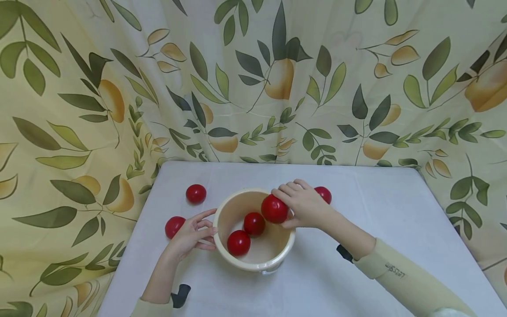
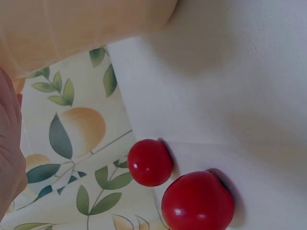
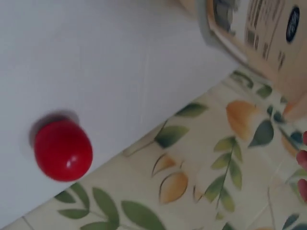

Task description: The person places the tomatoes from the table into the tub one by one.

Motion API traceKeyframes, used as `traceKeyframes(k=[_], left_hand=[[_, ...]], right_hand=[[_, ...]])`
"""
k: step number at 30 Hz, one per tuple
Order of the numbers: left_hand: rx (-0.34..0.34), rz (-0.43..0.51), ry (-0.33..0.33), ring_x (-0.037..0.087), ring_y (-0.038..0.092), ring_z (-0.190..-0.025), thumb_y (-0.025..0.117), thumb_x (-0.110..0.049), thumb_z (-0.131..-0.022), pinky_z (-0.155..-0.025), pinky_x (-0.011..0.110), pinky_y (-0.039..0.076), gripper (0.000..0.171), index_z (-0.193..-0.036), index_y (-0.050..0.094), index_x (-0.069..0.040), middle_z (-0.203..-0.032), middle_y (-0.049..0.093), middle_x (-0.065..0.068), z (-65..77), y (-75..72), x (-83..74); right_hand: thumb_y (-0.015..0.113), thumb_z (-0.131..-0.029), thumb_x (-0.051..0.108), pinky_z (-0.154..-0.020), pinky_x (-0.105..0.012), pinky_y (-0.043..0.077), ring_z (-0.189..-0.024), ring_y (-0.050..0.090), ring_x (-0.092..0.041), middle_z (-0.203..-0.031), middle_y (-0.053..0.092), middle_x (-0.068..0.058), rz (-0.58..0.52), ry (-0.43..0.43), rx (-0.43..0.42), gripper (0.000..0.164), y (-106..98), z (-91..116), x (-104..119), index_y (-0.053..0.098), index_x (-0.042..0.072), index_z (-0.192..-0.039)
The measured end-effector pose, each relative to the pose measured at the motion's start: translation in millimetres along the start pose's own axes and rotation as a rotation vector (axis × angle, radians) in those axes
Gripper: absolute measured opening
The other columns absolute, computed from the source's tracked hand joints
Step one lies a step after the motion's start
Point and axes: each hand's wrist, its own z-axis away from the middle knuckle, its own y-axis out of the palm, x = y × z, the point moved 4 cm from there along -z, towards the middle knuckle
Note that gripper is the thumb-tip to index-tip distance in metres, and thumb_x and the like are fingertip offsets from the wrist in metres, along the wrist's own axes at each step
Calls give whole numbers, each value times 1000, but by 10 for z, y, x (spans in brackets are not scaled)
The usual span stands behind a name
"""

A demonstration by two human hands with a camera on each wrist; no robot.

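A cream bucket (image 1: 222, 246) stands on the table, with two glossy red tomatoes inside: one tomato (image 1: 254, 223) near the middle, another tomato (image 1: 239, 243) closer to the front. My right hand (image 1: 305, 204) grips a third tomato (image 1: 274, 208) over the bucket's right rim, fingers curled over its top and thumb below. At the bucket's left side, my left hand (image 1: 194, 231) touches the rim and outer wall with spread fingers. Only part of the left hand (image 2: 9, 143) shows in the left wrist view. Red fingertips appear at the right edge of the right wrist view.
Left of the bucket lie two more tomatoes, a farther tomato (image 1: 196, 193) and a nearer tomato (image 1: 174, 226) partly behind my left hand. Another tomato (image 3: 63, 150) lies right of the bucket, near the table's far edge. A patterned curtain (image 1: 253, 88) hangs behind the white-covered table (image 1: 380, 211).
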Motion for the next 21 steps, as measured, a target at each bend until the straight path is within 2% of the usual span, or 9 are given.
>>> traceKeyframes(k=[6, 11, 21], left_hand=[[5, -3, 0, 26, 67, -72, 68, -12, -82, -67, 41, 55, 62, -137, 40, -11, -85, 59, 7, 1, 5, -11], [8, -14, 0, 25, 67, -73, 66, -10, -83, -67, 40, 55, 60, -137, 39, -10, -85, 59, 7, 4, 6, -21], [8, -18, -8, 24, 67, -71, 65, -10, -84, -66, 39, 55, 61, -138, 38, -10, -85, 59, 6, -4, 3, -19]], right_hand=[[80, -58, 48, -95, -44, 41, -106, 50, -23, -115, 57, -6, -8, -150, 120, 80, 212, -156, 287, 52, 12, -123], [80, -59, 48, -95, -41, 40, -109, 47, -20, -118, 56, -1, -16, -239, 196, 79, 383, -255, 455, 51, 15, -125], [75, -62, 54, -93, -33, 39, -111, 46, -14, -121, 54, 6, 116, -396, 364, 76, 654, -341, 626, 49, 21, -124]])
